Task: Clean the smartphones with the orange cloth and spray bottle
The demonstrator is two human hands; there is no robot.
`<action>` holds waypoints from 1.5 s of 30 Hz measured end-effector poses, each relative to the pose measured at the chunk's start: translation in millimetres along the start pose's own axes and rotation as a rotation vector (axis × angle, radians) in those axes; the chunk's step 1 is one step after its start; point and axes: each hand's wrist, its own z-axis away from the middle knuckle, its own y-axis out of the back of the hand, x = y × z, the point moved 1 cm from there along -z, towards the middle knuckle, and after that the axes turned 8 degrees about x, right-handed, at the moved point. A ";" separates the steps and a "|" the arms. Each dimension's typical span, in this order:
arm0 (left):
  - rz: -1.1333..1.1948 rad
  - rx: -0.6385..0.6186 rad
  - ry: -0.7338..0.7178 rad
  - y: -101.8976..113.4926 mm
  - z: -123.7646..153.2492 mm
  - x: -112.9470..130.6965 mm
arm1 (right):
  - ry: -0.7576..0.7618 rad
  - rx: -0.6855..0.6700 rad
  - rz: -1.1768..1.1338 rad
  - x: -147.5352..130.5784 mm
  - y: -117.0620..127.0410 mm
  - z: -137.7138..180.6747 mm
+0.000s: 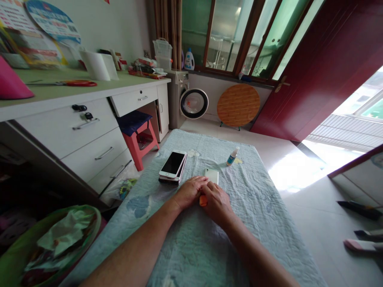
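Observation:
A white smartphone (212, 174) lies back up on the quilted cover, its lower part hidden under my hands. My left hand (191, 190) rests at the phone's left lower side, fingers stretched out and lying together. Curled beside it, my right hand (216, 199) grips a small orange piece (203, 200), perhaps a cloth or sponge, against the phone; its fingertips meet those of my left hand. To the left sits a stack of phones, the top one a white phone (173, 164) with a dark screen. A small spray bottle (232, 156) stands at the upper right.
The pale blue quilted cover (251, 227) drapes a low table. On the left are a white desk (86, 135), a pink stool (140, 143) and a green bin (92, 231) holding crumpled paper. Behind stand a washing machine (176, 95) with its door ajar and a round wooden tabletop (238, 105).

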 end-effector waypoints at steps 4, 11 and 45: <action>-0.006 0.003 -0.003 0.0 0.8 -0.3 | -0.012 -0.009 0.009 -2.6 -0.9 0.2; -0.065 -0.035 0.005 1.7 0.8 0.3 | -0.050 -0.047 0.086 10.0 7.2 7.7; -0.117 -0.108 -0.028 11.0 4.3 9.2 | -0.259 0.232 -0.251 62.0 1.2 -10.9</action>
